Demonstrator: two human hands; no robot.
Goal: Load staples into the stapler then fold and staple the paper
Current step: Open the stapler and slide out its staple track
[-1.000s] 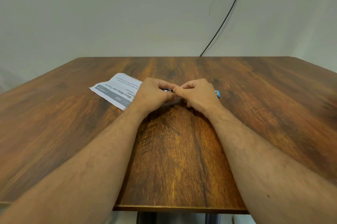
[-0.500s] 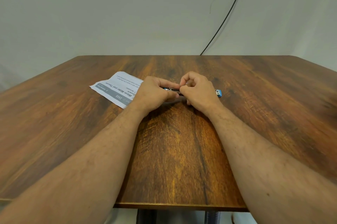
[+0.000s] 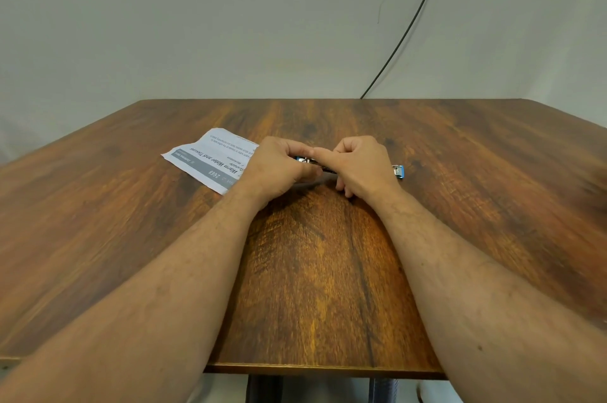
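Paper [image 3: 210, 158], headed "Warm Water and Tissues" and "2669", lay flat on the bench [image 3: 98, 222] at left. Your left hand [image 3: 279, 166] gripped the stapler [image 3: 307, 160]; your right hand [image 3: 361, 166], fingers curled, pressed it at mid-bench. Staples could jam or spill if the stapler slipped.

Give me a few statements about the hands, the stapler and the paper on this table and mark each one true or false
1. Both hands, left hand and right hand, are on the small blue and metal stapler. True.
2. The printed white paper sheet lies to the right of the right hand. False: it lies left of the hands, partly under the left wrist.
3. The paper rests on the brown wooden table. True.
4. The left hand is lifting the paper into the air. False: the paper lies on the table, and that hand grips the stapler.
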